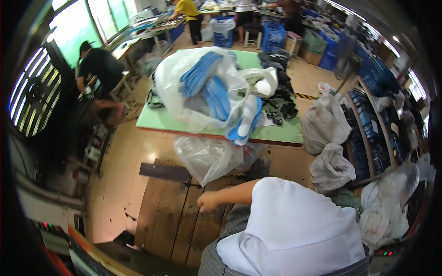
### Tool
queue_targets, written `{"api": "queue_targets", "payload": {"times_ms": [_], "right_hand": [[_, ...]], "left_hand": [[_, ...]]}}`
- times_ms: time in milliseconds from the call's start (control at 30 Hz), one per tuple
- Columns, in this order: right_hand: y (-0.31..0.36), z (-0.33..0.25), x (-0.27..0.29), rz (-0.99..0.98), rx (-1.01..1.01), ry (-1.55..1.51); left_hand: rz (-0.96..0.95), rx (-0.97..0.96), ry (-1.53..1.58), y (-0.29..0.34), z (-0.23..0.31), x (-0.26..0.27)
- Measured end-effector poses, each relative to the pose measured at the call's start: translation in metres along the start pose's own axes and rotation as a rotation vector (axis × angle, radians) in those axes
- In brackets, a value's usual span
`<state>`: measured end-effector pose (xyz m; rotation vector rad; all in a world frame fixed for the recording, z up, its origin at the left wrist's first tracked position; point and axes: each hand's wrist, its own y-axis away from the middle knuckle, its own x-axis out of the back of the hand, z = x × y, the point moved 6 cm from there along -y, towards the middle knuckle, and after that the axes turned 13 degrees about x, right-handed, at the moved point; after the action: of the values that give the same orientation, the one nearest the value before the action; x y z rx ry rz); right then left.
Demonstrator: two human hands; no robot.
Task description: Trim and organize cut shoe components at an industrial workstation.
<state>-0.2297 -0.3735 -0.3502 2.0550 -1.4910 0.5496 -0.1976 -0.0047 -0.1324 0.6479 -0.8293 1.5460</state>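
My right hand (208, 201) reaches leftward over a surface of dark wooden planks (179, 225). Its fingers are curled in, and whatever they may hold is hidden. A translucent plastic bag (202, 158) hangs just beyond it, below the table edge, and a dark flat bar (163, 172) lies across the far end of the planks. On the green table (154, 120) past that, a large open plastic bag (172, 73) holds several blue insoles (216, 92). A blue and white pair of insoles or slippers (246, 120) rests at its near side. My left hand is out of the picture.
Black items (278, 69) and a smaller white bag (269, 78) share the green table. White sacks (324, 124) and a rack (368, 129) stand to the right. A person in dark clothing (99, 66) bends at the left. Other people work at tables behind, near blue crates (274, 36).
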Motion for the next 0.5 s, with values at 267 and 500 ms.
{"api": "queue_targets", "payload": {"times_ms": [267, 500], "right_hand": [[0.253, 0.271, 0.136, 1.678, -1.099, -0.677], [0.294, 0.339, 0.170, 1.597, -1.028, -0.980]], "left_hand": [[-0.936, -0.045, 0.432, -0.027, 0.186, -0.216], [-1.592, -0.474, 0.214, 0.078, 0.400, -0.495]]}}
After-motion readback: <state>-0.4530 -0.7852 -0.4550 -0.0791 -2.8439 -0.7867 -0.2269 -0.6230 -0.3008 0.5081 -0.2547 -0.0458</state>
